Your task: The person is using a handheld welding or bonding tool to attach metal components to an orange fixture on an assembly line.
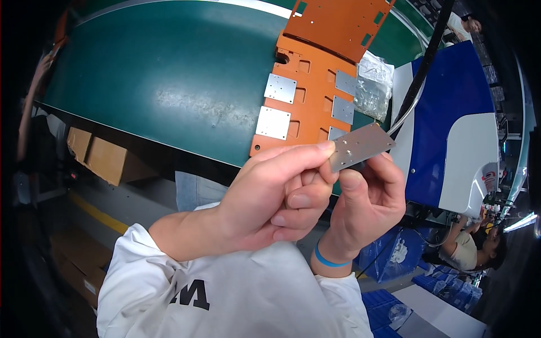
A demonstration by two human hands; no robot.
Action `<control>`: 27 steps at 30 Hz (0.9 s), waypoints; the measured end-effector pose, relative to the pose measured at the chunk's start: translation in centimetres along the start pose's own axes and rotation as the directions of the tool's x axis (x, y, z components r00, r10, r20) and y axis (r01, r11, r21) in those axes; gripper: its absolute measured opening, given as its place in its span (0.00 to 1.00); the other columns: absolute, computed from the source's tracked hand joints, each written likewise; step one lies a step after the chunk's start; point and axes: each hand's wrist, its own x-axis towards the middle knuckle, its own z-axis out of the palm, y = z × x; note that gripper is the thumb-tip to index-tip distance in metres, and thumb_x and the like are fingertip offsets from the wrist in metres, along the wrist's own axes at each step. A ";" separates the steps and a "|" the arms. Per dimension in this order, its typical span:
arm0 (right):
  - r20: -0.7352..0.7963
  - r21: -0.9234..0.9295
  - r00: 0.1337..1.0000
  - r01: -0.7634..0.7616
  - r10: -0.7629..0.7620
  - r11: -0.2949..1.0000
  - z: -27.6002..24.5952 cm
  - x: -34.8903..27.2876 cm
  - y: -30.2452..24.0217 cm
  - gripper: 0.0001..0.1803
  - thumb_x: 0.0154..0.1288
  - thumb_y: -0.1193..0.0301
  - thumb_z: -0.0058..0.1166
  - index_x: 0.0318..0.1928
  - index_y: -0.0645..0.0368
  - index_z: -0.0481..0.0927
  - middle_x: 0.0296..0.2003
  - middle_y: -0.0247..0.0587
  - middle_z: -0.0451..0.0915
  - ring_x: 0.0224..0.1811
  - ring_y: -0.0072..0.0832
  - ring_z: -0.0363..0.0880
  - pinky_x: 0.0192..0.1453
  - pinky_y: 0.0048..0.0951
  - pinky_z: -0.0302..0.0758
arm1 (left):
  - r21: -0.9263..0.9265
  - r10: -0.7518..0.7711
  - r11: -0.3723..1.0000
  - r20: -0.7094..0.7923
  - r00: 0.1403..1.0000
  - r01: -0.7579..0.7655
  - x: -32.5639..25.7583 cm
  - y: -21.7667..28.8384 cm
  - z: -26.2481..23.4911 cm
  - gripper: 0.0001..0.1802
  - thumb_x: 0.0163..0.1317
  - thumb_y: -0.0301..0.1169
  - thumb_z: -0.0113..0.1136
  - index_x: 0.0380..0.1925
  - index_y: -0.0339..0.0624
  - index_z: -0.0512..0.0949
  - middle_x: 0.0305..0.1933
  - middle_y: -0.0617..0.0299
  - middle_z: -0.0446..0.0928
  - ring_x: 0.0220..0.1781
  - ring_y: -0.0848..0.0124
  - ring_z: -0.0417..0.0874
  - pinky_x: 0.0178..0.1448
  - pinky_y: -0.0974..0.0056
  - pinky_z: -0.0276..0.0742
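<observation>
Over the near end of an orange fixture [307, 104], I hold a thin rectangular metal plate [366, 145] with small holes, tilted. My left hand [265, 194] pinches its left end between thumb and index finger, the other fingers curled in. My right hand [369, 205], with a blue band at the wrist, has its thumb and bent fingers at the plate's lower edge; some of its fingertips are hidden behind the plate. On the fixture lie several silvery plates, among them a left one [274, 123] and a right one [342, 110]. One is partly covered by the held plate.
The fixture's orange lid [337, 25] stands open at the far end. It rests on a green work surface [169, 73]. To the right are a clear plastic bag [373, 84] and a blue-and-white machine [451, 129]. Cardboard boxes [104, 158] sit lower left; other people are at the right.
</observation>
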 end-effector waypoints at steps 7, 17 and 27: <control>0.040 -0.190 0.999 0.036 -0.029 0.981 0.0 0.1 0.1 0.20 0.47 0.90 0.61 0.44 0.72 0.74 0.42 0.50 0.74 0.42 0.31 0.78 0.45 0.26 0.78 | -0.038 0.070 0.997 0.078 0.995 -0.067 0.4 -0.4 -1.3 0.15 0.69 0.41 0.40 0.28 0.42 0.66 0.14 0.71 0.58 0.09 0.81 0.53 0.12 0.73 0.51; 0.066 -0.358 0.988 0.155 -0.140 0.921 -0.2 0.1 0.5 0.19 0.44 0.88 0.63 0.41 0.69 0.77 0.38 0.50 0.78 0.39 0.31 0.78 0.41 0.26 0.78 | 0.067 0.091 0.993 0.034 0.995 -0.093 0.7 -0.3 -1.4 0.16 0.69 0.42 0.43 0.26 0.44 0.64 0.14 0.73 0.57 0.10 0.83 0.53 0.13 0.74 0.51; 0.024 -0.150 0.999 0.044 -0.041 0.988 -0.6 -0.6 0.3 0.19 0.45 0.87 0.63 0.40 0.67 0.75 0.42 0.50 0.77 0.42 0.30 0.79 0.42 0.24 0.77 | 0.417 0.384 0.834 0.032 0.923 -0.362 0.9 -1.1 -1.6 0.14 0.66 0.37 0.52 0.23 0.42 0.68 0.18 0.74 0.65 0.17 0.87 0.59 0.19 0.77 0.55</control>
